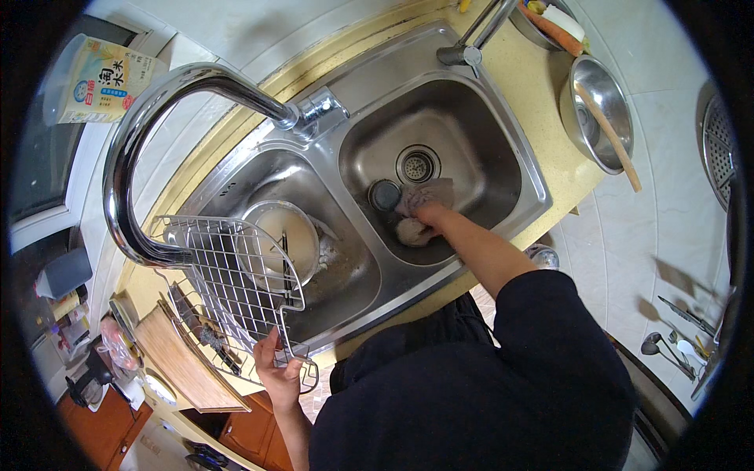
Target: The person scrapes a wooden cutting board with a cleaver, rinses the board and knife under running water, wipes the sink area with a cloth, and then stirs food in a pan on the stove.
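Note:
My left hand grips the near corner of a wire dish rack, which stands tilted over the left sink basin. Beneath its bars a round bowl holds cloudy liquid, with a dark thin utensil across it. My right hand reaches down into the right basin, its fingers on a crumpled greyish cloth. Against those fingers lies a pale, rounded scrubber-like thing; my hand partly hides it. A dark round drain cover sits beside the cloth, near the drain.
A chrome faucet arches over the left basin; another tap stands behind the right one. On the right counter, a metal bowl holds a wooden stick. Wooden cutting boards lean left, near a large detergent jug.

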